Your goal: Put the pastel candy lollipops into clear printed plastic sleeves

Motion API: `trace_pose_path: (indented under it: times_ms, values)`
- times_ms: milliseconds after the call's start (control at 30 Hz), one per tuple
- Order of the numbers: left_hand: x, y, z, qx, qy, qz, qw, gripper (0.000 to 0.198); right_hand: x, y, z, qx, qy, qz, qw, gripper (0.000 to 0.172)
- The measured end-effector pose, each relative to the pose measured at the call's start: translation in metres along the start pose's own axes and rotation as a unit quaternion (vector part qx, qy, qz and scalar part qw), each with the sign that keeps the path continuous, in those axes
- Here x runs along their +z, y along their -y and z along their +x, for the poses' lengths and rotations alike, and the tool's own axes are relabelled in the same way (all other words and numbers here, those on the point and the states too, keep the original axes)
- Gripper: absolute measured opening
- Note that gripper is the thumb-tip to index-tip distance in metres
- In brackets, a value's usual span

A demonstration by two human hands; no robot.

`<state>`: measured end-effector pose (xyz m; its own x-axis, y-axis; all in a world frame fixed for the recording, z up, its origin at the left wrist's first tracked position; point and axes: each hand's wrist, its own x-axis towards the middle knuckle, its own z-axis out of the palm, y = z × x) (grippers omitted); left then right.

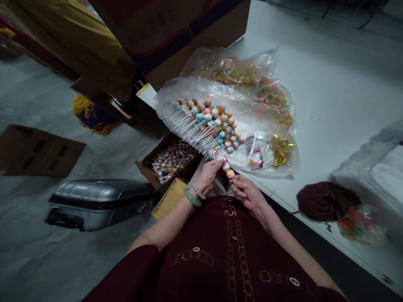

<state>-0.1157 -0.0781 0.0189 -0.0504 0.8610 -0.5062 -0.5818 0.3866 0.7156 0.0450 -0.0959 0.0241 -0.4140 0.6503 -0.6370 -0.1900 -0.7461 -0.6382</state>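
A marshmallow lollipop [227, 167] with stacked pastel pieces is held in front of my body, clear wrapping showing near its upper end. My left hand [208, 175] pinches that upper end between thumb and fingers. At the lower, orange end, the fingertips of my right hand [247, 191] are closed on the candy. Just beyond lies a pile of marshmallow lollipops [208, 119], white sticks pointing left, on a clear plastic bag [267, 113]. To its right are a stack of small printed wrappers [257, 149] and a bunch of gold twist ties [281, 150].
An open carton [146, 167] of wrapped candies sits below the table edge on the left. A large cardboard box [189, 50] stands on the white table [327, 96], near bagged colourful candies [245, 75]. A grey suitcase [100, 201] lies left; a dark cloth bundle [325, 201], right.
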Motion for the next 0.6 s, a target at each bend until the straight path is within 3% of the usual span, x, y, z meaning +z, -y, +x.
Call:
trace_pose_path:
  times_ms: [67,100,167,233,300,333,400,467,533,600]
  values:
    - [-0.002,-0.002,0.000,0.001,-0.003,0.025,1.000,0.041,0.000,-0.003,0.002,-0.112,-0.089,-0.153,0.978,0.012]
    - [-0.004,-0.003,-0.001,0.006,-0.005,0.043,0.999,0.042,-0.001,-0.005,0.002,-0.179,-0.133,-0.242,0.945,0.011]
    - [-0.007,-0.004,-0.001,0.021,-0.009,0.079,0.997,0.041,-0.004,-0.008,0.001,-0.284,-0.185,-0.405,0.849,0.017]
    - [-0.008,-0.004,-0.002,0.033,-0.009,0.098,0.995,0.041,-0.007,-0.011,0.000,-0.325,-0.194,-0.511,0.772,0.024]
    - [-0.008,-0.001,-0.002,0.023,0.002,0.091,0.996,0.042,-0.008,-0.012,0.002,-0.337,-0.188,-0.551,0.740,0.028]
    - [-0.007,0.001,-0.002,0.007,0.009,0.083,0.996,0.043,-0.009,-0.012,0.004,-0.344,-0.182,-0.548,0.741,0.029]
    - [-0.007,0.004,-0.002,-0.031,0.027,0.063,0.997,0.047,-0.008,-0.010,0.010,-0.353,-0.166,-0.499,0.774,0.029]
    - [-0.008,0.005,-0.003,-0.075,0.046,0.044,0.995,0.051,-0.007,-0.007,0.015,-0.323,-0.141,-0.403,0.845,0.024]
    - [-0.010,0.000,-0.004,-0.120,0.070,0.034,0.990,0.050,-0.004,-0.003,0.017,-0.239,-0.111,-0.288,0.921,0.021]
    - [-0.011,-0.007,-0.005,-0.123,0.086,0.019,0.989,0.043,-0.001,0.000,0.016,-0.156,-0.091,-0.194,0.964,0.024]
